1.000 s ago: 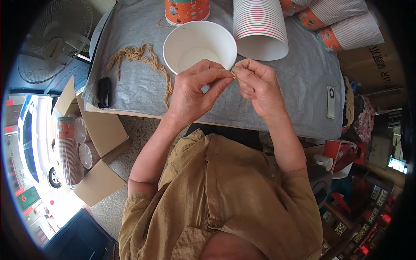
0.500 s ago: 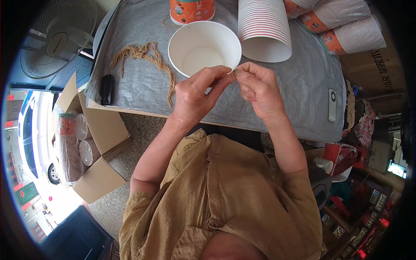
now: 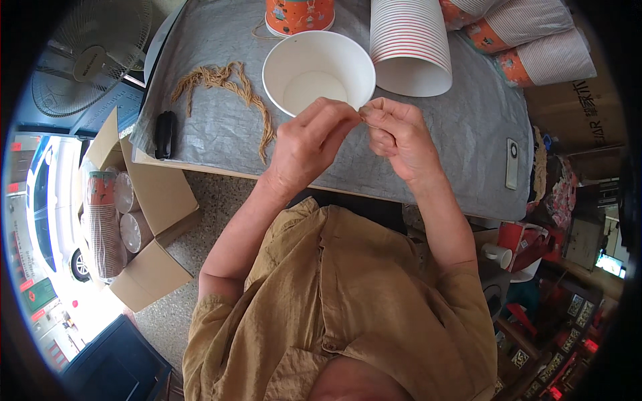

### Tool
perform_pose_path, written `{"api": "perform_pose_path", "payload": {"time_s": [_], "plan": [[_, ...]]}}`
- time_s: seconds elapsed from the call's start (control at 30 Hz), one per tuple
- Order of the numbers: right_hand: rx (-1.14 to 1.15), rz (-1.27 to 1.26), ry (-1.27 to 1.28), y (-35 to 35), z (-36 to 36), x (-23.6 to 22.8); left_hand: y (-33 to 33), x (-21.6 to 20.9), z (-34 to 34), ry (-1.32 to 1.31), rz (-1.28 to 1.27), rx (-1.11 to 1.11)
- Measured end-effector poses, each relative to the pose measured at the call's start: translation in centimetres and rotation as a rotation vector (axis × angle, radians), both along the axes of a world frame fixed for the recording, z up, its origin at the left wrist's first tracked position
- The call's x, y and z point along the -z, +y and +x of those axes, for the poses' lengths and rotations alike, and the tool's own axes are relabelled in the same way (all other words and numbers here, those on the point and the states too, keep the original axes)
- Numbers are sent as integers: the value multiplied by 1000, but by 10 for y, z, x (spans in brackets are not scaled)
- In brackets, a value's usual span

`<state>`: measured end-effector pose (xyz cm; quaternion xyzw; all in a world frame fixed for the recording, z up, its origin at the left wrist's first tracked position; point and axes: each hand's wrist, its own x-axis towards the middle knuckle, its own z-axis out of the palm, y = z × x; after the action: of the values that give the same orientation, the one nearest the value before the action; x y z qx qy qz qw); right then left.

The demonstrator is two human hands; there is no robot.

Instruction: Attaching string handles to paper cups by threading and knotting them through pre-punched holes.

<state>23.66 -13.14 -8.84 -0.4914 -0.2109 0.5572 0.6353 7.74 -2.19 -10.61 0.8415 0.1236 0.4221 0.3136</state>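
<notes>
At the near right rim of a white paper tub (image 3: 317, 70), my left hand (image 3: 313, 137) and my right hand (image 3: 402, 137) meet with their fingertips pinched together. Whatever thin thing is between them is too small and too covered by fingers to make out. The tub's open mouth shows its white inside and round bottom. To its left lies a loose bundle of tan twine (image 3: 231, 83) on the grey cloth. Just behind it stands an orange printed tub (image 3: 299, 16), with a bit of cord beside its base.
A nested stack of white paper tubs (image 3: 409, 43) lies to the right, and wrapped orange tubs (image 3: 545, 57) are piled beyond it. The grey-covered table (image 3: 461, 147) also bears a black object (image 3: 164, 135) and a white device (image 3: 512, 164). An open carton (image 3: 157, 187) stands left.
Both hands stay pinched at the tub's rim. My left hand has turned slightly, its fingers now closer together and covering more of the pinch. The whole view has shifted a little.
</notes>
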Motion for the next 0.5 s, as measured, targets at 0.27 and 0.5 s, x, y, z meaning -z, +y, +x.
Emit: {"api": "perform_pose_path", "payload": {"time_s": [0.27, 0.5], "plan": [[-19, 12, -9, 6, -2, -6, 3, -2, 2, -62, -796, 172], [-12, 8, -3, 8, -2, -6, 2, 4, 3, -110, -838, 210]]}}
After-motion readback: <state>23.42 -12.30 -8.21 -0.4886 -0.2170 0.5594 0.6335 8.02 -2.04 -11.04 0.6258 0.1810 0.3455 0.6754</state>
